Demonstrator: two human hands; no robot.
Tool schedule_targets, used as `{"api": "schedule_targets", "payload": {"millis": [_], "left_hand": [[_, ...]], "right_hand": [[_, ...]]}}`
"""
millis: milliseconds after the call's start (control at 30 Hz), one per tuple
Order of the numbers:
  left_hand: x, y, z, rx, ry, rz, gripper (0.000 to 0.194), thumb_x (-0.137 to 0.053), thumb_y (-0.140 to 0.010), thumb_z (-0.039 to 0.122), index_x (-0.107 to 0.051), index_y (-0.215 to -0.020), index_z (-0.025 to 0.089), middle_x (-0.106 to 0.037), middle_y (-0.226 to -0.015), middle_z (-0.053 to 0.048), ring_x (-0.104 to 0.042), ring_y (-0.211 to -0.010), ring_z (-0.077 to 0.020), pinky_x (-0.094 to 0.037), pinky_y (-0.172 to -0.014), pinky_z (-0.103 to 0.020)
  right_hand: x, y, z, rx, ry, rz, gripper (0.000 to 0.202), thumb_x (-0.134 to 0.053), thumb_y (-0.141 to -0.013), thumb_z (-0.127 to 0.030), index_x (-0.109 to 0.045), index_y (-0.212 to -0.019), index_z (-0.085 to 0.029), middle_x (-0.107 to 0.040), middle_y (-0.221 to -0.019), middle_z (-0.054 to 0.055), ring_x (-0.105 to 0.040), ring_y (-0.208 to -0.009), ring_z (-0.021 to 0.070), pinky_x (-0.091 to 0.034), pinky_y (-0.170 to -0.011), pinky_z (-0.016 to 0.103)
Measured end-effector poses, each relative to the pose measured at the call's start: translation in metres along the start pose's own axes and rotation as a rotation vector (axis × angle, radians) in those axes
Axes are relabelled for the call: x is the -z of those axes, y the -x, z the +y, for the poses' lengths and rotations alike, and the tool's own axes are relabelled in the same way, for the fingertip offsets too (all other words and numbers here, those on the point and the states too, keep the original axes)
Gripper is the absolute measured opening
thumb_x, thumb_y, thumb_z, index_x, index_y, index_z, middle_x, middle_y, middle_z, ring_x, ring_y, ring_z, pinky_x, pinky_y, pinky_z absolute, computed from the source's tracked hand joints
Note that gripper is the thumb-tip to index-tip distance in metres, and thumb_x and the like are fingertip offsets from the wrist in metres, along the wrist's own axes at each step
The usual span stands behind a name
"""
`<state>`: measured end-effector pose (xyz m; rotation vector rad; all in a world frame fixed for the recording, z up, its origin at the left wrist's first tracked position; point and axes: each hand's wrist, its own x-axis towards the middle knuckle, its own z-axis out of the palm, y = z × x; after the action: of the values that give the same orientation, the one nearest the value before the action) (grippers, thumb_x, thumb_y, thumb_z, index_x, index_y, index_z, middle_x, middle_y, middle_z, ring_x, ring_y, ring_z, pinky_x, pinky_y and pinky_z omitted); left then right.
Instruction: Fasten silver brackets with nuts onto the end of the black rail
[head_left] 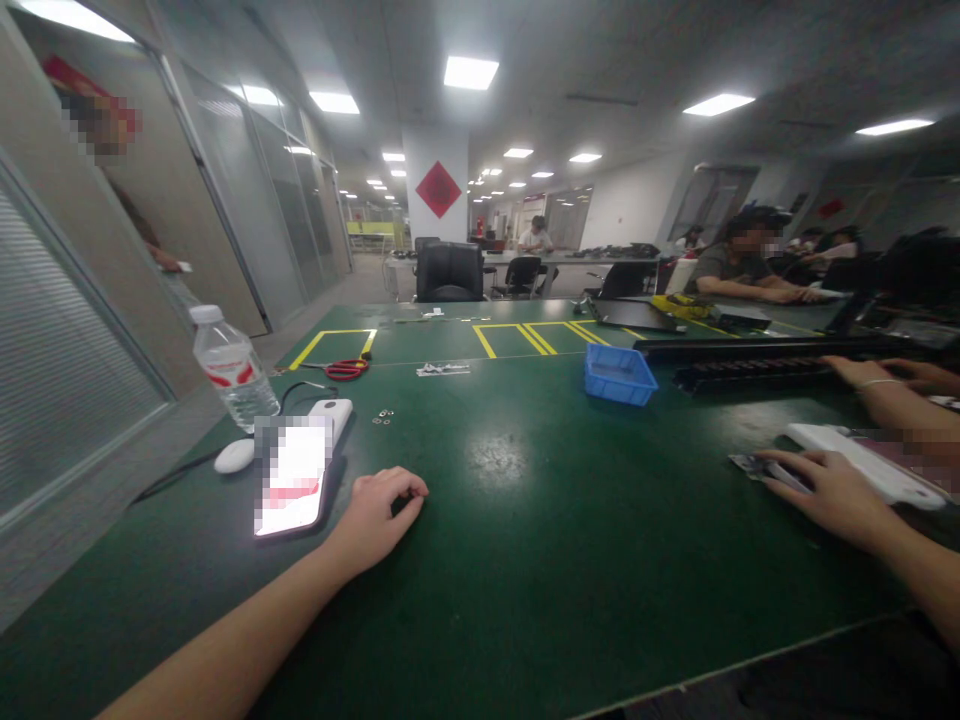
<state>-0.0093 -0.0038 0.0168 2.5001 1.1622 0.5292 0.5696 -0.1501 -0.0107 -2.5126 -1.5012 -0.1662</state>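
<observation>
My left hand rests on the green table, fingers curled and the thumb bent in to meet the index fingertip; I see nothing between them. Close beside it, a phone with a lit screen leans on a white device. Several small metal rings lie beyond that hand. At the right, my right hand has its fingers closed over a small flat silvery piece, whose kind I cannot make out. Another white device lies just behind these fingers.
A blue plastic bin stands mid-table. Red-handled pliers, a water bottle and a white mouse-like object are at left. Another person's hand touches a long black rack at right. White strips lie farther back.
</observation>
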Motion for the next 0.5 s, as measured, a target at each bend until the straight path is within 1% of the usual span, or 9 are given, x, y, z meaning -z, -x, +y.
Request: {"api": "schedule_targets", "payload": {"millis": [100,167,233,333,433,500], "left_hand": [[0.0,0.0,0.0,-0.003,-0.006,0.005,0.016,-0.044,-0.084,0.026,-0.06,-0.086,0.02,-0.064,-0.089,-0.002,-0.057,-0.086,-0.0191,-0.038,-0.083,-0.036],[0.0,0.001,0.0,-0.001,-0.007,0.004,0.017,-0.045,-0.084,0.026,-0.06,-0.087,0.02,-0.064,-0.089,-0.002,-0.057,-0.087,-0.0192,-0.037,-0.083,-0.037],[0.001,0.001,0.0,0.0,-0.002,0.001,0.016,-0.045,-0.084,0.025,-0.06,-0.086,0.021,-0.064,-0.089,-0.002,-0.057,-0.087,-0.0192,-0.037,-0.083,-0.036],[0.002,0.001,0.001,0.005,0.001,-0.002,0.016,-0.045,-0.083,0.025,-0.06,-0.086,0.021,-0.064,-0.09,-0.002,-0.057,-0.088,-0.0193,-0.037,-0.084,-0.037],[0.002,0.001,0.002,0.016,0.003,-0.012,0.017,-0.044,-0.084,0.026,-0.06,-0.087,0.021,-0.064,-0.091,-0.002,-0.056,-0.09,-0.0197,-0.036,-0.085,-0.039],[0.003,0.001,0.003,0.019,0.004,-0.018,0.017,-0.043,-0.084,0.026,-0.06,-0.087,0.021,-0.064,-0.092,-0.002,-0.056,-0.09,-0.02,-0.036,-0.086,-0.04]], "right_hand": [[-0.002,0.001,-0.008,0.046,0.097,0.008,0.044,-0.043,-0.078,-0.032,-0.063,-0.115,-0.019,-0.053,-0.095,0.014,-0.057,-0.086,0.0304,-0.046,-0.081,0.04],[-0.003,0.0,-0.01,0.052,0.149,-0.019,0.045,-0.04,-0.079,-0.026,-0.062,-0.118,-0.02,-0.051,-0.099,0.015,-0.058,-0.084,0.0288,-0.047,-0.08,0.039],[-0.004,-0.002,-0.01,0.041,0.174,-0.061,0.048,-0.038,-0.08,-0.025,-0.059,-0.123,-0.022,-0.049,-0.103,0.015,-0.058,-0.084,0.0284,-0.047,-0.08,0.039],[-0.004,-0.003,-0.008,-0.01,0.115,-0.091,0.053,-0.038,-0.08,-0.028,-0.049,-0.132,-0.026,-0.049,-0.102,0.013,-0.059,-0.088,0.0291,-0.048,-0.081,0.039],[-0.006,-0.002,0.0,-0.056,0.045,-0.05,0.058,-0.041,-0.08,-0.037,-0.04,-0.137,-0.023,-0.049,-0.108,0.015,-0.059,-0.096,0.0301,-0.048,-0.084,0.037],[-0.008,-0.001,0.007,-0.112,0.035,-0.016,0.063,-0.045,-0.078,-0.044,-0.04,-0.136,-0.018,-0.049,-0.113,0.019,-0.059,-0.098,0.0321,-0.048,-0.083,0.038]]}}
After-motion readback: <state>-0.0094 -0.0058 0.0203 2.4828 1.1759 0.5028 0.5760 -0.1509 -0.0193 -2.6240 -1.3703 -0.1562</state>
